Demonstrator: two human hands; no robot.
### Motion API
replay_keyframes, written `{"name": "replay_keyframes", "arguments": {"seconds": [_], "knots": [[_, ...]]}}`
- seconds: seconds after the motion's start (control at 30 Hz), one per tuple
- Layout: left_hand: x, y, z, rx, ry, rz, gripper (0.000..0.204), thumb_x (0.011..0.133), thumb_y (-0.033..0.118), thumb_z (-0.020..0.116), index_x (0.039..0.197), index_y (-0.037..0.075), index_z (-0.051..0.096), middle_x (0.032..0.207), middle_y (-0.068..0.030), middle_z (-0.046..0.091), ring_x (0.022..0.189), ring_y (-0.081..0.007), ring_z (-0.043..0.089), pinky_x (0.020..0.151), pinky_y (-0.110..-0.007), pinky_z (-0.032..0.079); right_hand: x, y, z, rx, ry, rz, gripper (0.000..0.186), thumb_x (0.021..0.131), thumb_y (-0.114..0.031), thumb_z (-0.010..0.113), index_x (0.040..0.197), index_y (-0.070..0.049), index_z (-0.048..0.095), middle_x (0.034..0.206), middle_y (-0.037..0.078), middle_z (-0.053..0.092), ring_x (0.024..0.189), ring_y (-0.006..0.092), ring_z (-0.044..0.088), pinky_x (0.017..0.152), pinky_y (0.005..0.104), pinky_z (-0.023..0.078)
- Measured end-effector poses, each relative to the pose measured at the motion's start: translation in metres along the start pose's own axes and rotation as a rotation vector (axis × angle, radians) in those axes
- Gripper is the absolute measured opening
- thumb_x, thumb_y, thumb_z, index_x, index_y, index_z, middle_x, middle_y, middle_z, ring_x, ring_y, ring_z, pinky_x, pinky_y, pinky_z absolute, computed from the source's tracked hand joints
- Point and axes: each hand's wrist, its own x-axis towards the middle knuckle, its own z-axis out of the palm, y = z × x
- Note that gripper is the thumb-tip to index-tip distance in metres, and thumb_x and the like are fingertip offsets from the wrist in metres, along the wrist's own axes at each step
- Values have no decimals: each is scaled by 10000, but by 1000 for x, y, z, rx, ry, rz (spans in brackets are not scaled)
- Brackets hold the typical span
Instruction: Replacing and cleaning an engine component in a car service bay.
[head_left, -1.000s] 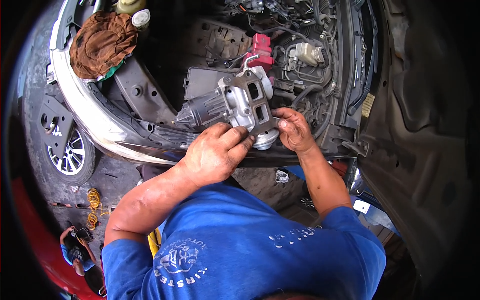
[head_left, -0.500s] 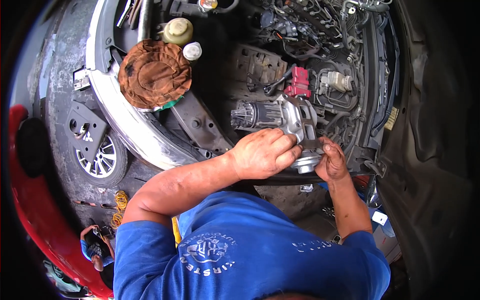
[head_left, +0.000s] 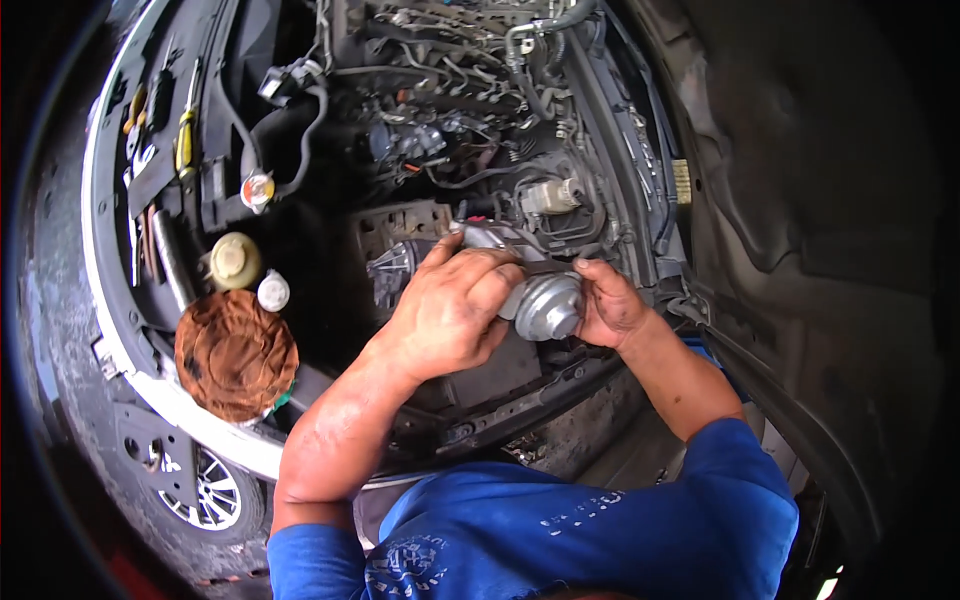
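Note:
Between my hands, over the engine bay, is a metal engine part [head_left: 548, 307] with a round, stepped silver end turned toward me. My left hand [head_left: 452, 308] wraps over its left side with bent fingers, and the thumb lies along the upper edge. My right hand [head_left: 612, 306] grips the other side, thumb up by the round end. A ribbed, dark-grey body [head_left: 393, 275] shows beyond my left wrist; my hand hides where it joins the silver portion. The fingertips underneath are out of sight.
A brown cloth [head_left: 237, 355] covers something round on the front left, beside a cream reservoir cap [head_left: 235, 261]. A yellow-handled screwdriver [head_left: 186, 145] and other tools lie along the front panel. Hoses and wiring crowd the engine [head_left: 440, 90]. The raised hood [head_left: 790, 170] stands at right.
The view has swung toward the engine, showing more tools. The held part has turned, its round end now facing me more. My left hand now lies further over it. Both hands keep their grip.

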Motion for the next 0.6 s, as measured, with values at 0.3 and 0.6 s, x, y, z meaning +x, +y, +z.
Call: {"name": "replay_keyframes", "arguments": {"seconds": [0.3,0.6], "knots": [[28,-40,12,-86,59,-136,515,551,35,709,1046,-19,576,1048,-204,630,948,-398,623,846,-427,515,46,-42,-11,-174,123,134,422,935,-498,554,1067,-98,590,830,71,672,644,185,668,451,301,528],[13,-94,30,-693,401,-669,492,666,-34,733,1126,-31,559,1058,-84,636,987,-184,604,958,-338,456,40,-109,-183,-1141,1159,-762,183,898,-182,641,982,-19,639,856,128,667,835,246,667,788,380,532]]}}
